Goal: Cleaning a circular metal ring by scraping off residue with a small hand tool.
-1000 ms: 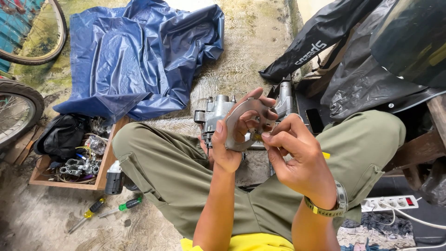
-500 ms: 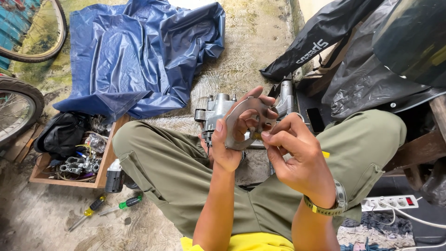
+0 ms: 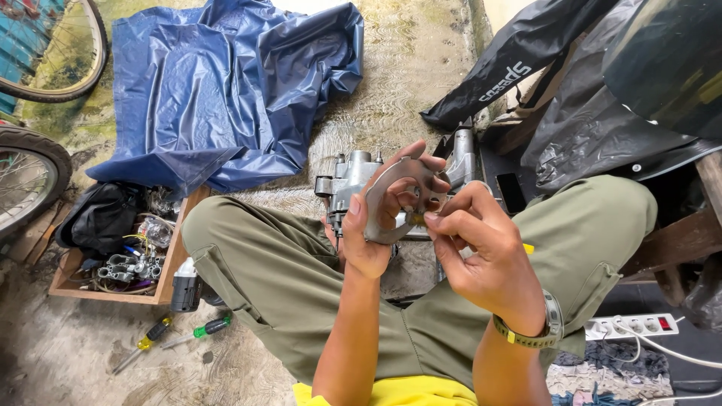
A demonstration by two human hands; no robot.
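A flat, crescent-shaped grey metal plate (image 3: 391,199) is held upright in the left hand (image 3: 376,225), whose fingers are curled closed around its outer edge while the thumb is pressed along one side. The right hand (image 3: 481,252) is brought close against the plate from the right, its thumb and forefinger pinched together on a small yellowish part (image 3: 417,219) at the plate's inner edge; what the part is cannot be told. A watch with an olive strap (image 3: 538,331) is worn on the right wrist. Just beyond both hands, on the concrete floor (image 3: 398,83), a silver metal engine casing (image 3: 350,177) is seen. Below the hands, crossed legs in olive trousers (image 3: 286,271) are spread. Well to the left of the left hand, a wooden tray of small parts (image 3: 113,271), two screwdrivers (image 3: 180,334) and a crumpled blue tarpaulin (image 3: 226,90) are laid out. A white power strip (image 3: 632,325) is set to the right of the right hand.
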